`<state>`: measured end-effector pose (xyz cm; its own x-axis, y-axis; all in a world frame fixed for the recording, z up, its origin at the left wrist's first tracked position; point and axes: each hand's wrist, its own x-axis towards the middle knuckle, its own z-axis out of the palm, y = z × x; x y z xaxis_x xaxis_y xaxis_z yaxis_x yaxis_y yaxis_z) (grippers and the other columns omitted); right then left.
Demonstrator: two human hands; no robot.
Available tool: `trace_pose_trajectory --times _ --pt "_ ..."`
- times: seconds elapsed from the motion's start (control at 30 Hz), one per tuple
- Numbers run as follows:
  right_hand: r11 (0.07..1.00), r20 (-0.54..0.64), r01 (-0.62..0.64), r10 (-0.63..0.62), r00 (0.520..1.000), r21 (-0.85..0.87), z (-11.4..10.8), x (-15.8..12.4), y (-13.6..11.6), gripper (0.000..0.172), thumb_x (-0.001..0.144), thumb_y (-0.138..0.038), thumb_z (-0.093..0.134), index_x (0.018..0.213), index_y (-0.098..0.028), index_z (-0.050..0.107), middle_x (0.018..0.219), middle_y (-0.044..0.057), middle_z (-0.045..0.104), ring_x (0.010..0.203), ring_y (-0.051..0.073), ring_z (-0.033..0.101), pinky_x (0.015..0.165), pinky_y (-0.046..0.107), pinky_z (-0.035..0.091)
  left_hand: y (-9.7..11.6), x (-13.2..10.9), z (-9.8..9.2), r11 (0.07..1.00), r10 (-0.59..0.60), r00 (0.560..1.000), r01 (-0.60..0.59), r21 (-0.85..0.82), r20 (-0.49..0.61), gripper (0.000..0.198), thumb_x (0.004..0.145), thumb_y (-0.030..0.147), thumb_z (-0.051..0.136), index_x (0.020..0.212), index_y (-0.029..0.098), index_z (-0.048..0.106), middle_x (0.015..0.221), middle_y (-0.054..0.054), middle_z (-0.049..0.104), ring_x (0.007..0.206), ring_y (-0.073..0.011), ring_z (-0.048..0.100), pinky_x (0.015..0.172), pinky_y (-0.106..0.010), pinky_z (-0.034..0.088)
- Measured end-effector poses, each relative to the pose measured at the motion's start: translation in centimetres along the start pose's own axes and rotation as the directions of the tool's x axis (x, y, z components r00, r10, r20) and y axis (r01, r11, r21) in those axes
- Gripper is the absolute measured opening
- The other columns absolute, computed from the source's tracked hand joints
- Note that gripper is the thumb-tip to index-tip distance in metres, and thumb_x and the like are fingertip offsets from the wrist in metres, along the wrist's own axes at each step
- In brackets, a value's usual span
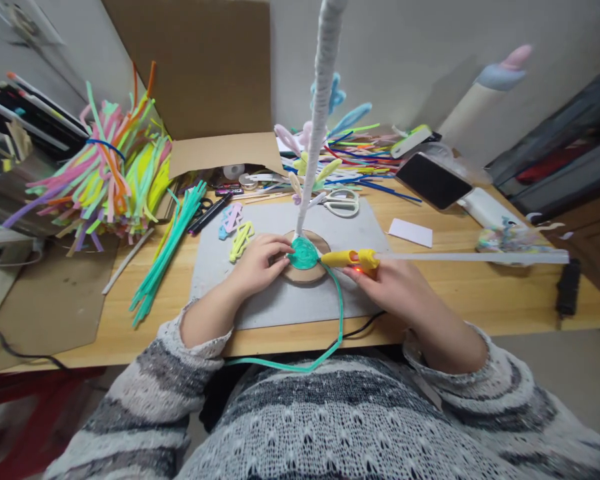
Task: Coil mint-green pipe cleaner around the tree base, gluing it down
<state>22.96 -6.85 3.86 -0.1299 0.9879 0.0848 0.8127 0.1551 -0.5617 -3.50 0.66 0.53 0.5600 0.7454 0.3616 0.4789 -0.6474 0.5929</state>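
A round cardboard base (307,275) lies on a grey mat (265,303), with a flat coil of green pipe cleaner (304,253) on its top. My left hand (260,263) is at the base's left side, finger and thumb closed in on the edge of the coil. My right hand (393,283) is wrapped round a yellow hot glue gun (343,259), whose nozzle points at the coil's right edge. A long glue stick (470,257) sticks out of its back. From the coil a green strand (339,313) runs down past the table edge. A white wrapped stem (320,100) rises behind the coil.
Green pipe cleaners (167,257) and a large mixed bundle (115,173) lie left. Small pastel zigzag pieces (241,241) are on the mat. White-handled scissors (343,203), a phone (434,180) and a white card (410,233) lie beyond. A black cable (365,325) runs near the front edge.
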Motion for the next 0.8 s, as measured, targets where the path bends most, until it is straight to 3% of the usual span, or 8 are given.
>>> trace_pose_trajectory --times 0.13,0.27,0.6,0.8 --pt "0.977 0.033 -0.032 0.039 0.999 -0.209 -0.16 -0.21 -0.33 0.038 0.089 -0.053 0.049 0.088 -0.025 0.075 0.072 0.006 0.072 0.066 0.023 0.064 0.056 0.031 0.038 -0.35 0.01 0.24 1.000 0.021 1.000 -0.021 0.009 0.019 0.017 0.083 0.019 0.063 0.100 0.020 0.068 0.114 -0.008 0.067 0.108 -0.0227 0.058 0.097 -0.043 0.044" --pt "0.977 0.040 -0.008 0.017 0.999 -0.213 -0.25 -0.39 -0.43 0.039 0.090 -0.053 0.048 0.093 -0.025 0.074 0.076 0.007 0.073 0.068 0.023 0.066 0.057 0.031 0.041 -0.62 0.01 0.24 0.999 0.040 0.999 -0.040 0.001 0.019 0.016 0.083 0.017 0.064 0.098 0.018 0.068 0.111 -0.009 0.067 0.106 -0.0226 0.059 0.095 -0.043 0.044" --pt "0.979 0.044 0.001 0.008 0.999 -0.205 -0.31 -0.83 -0.81 0.037 0.090 -0.052 0.050 0.088 -0.025 0.075 0.063 0.005 0.069 0.056 0.020 0.061 0.049 0.029 0.036 -0.77 -0.06 0.27 0.997 0.071 0.997 -0.071 -0.040 -0.013 0.016 0.085 0.012 0.060 0.098 0.019 0.068 0.109 -0.007 0.069 0.104 -0.0200 0.060 0.095 -0.041 0.045" --pt "0.981 0.066 0.009 0.004 0.998 -0.194 -0.17 -0.94 -0.98 0.037 0.089 -0.053 0.051 0.091 -0.025 0.075 0.072 0.006 0.072 0.059 0.020 0.063 0.050 0.030 0.038 -1.05 -0.02 0.40 0.997 0.066 0.998 -0.067 -0.043 -0.017 0.019 0.084 0.010 0.059 0.097 0.020 0.068 0.109 -0.007 0.069 0.104 -0.0205 0.060 0.094 -0.042 0.046"
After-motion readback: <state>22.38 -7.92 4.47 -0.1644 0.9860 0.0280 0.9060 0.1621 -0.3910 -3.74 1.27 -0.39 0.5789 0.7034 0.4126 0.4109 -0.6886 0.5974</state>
